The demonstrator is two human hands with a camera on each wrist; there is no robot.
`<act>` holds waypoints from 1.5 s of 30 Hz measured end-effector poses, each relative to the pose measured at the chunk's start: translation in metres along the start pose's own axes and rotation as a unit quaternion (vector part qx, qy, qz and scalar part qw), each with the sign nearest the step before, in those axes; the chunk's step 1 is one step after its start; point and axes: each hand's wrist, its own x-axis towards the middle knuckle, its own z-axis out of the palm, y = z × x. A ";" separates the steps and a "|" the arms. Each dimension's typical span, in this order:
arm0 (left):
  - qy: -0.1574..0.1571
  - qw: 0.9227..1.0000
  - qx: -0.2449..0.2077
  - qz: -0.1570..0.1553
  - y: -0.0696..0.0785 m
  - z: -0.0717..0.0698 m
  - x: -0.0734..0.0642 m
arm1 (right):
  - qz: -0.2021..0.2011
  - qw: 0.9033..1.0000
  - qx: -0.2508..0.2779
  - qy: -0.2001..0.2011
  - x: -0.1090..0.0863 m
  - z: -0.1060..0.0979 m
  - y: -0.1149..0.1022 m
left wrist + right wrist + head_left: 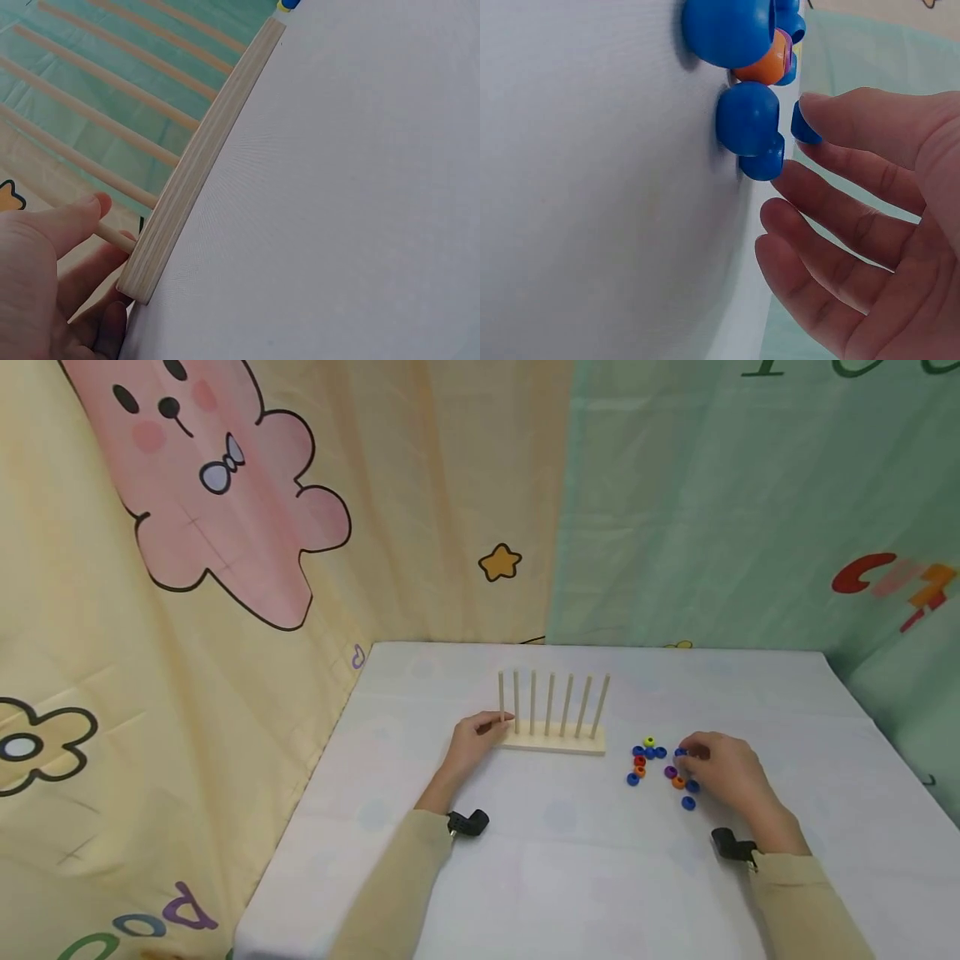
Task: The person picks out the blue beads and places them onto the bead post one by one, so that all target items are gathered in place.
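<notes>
Pinched blue bead [805,126] (partly hidden), wrist-view pegs [90,112] cropped

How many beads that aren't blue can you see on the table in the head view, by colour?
Yellow bead: 1
Red bead: 1
Orange beads: 2
Purple bead: 1
Total visible: 5

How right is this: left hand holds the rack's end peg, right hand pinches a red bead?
Wrong colour: the right wrist view shows the right hand pinching a blue bead. The left hand does hold the end peg of the rack.
</notes>
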 end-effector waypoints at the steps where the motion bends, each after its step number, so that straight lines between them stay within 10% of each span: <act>1: 0.004 1.000 0.001 0.003 0.001 0.001 0.000 | 0.002 1.000 0.000 0.002 0.001 -0.001 -0.001; 29: -0.010 1.000 0.009 0.018 -0.007 -0.001 0.002 | -0.064 0.994 0.011 0.090 0.004 -0.023 -0.035; 45: -0.007 1.000 0.007 0.006 -0.005 0.000 -0.001 | -0.118 0.970 0.066 0.202 0.016 -0.039 -0.086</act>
